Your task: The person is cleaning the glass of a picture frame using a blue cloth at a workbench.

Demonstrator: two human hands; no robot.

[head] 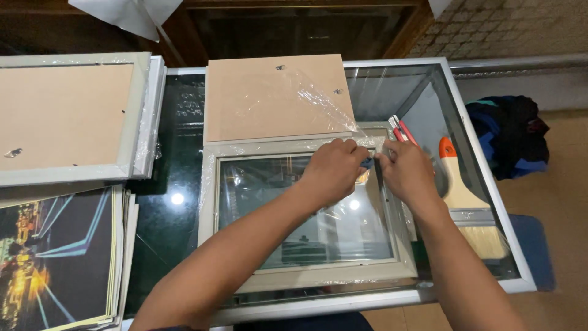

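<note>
A pale grey picture frame (245, 277) with a glass pane lies on the glass table, wrapped in clear plastic film (315, 101). My left hand (334, 171) and my right hand (407, 175) meet at the frame's upper right corner, fingers pinched on the film there. A small dark tool shows between my fingers, unclear which hand holds it. A brown backing board (263, 98) lies just beyond the frame, with loose film draped over its right side.
A paint brush (468, 205) with an orange-tipped handle lies right of the frame, red-and-white cutters (401, 130) behind it. Stacked frames (73, 116) and several night-scene prints (58, 257) sit at left. Dark clothes (511, 135) lie on the floor right of the table's metal edge (484, 178).
</note>
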